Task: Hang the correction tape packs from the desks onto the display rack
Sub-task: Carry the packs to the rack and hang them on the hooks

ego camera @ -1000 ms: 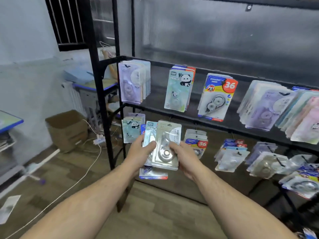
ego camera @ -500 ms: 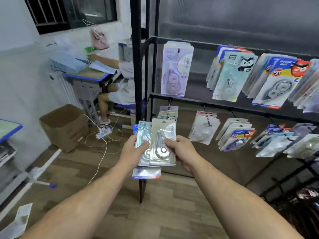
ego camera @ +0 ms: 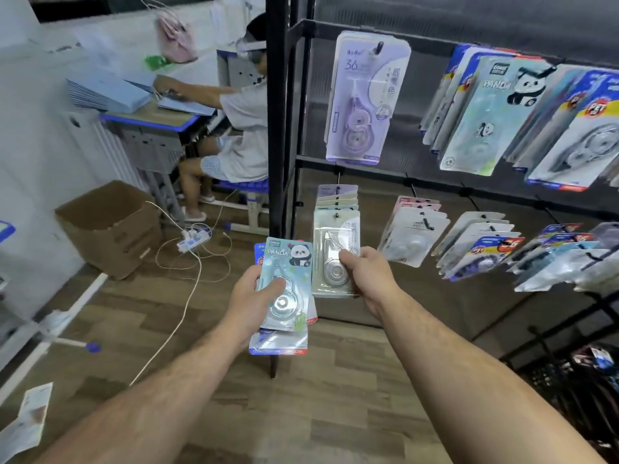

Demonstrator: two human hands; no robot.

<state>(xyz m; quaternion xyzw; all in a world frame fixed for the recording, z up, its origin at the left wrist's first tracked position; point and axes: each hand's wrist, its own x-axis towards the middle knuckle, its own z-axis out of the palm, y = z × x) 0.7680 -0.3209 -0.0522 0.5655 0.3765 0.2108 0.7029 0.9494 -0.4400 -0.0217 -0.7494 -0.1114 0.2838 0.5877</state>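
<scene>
Here the left hand (ego camera: 246,299) clasps "PANDA" packs (ego camera: 289,262) in curled fingers (ego camera: 273,285); the right hand (ego camera: 366,274) pinches a clear pack (ego camera: 330,259).

The panda pack (ego camera: 288,262) covers most of the packs stacked behind it in the left hand (ego camera: 249,296); their count is indeterminate. The right hand (ego camera: 368,272) masks the right edge of the clear pack (ego camera: 330,262). The rack post (ego camera: 277,128) conceals part of the seated person (ego camera: 239,122). The rightmost hung packs (ego camera: 599,142) are cropped by the frame edge.

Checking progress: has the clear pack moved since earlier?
Yes: clear pack left the stack in the left hand, going up-right to the lower-left hung packs.
</scene>
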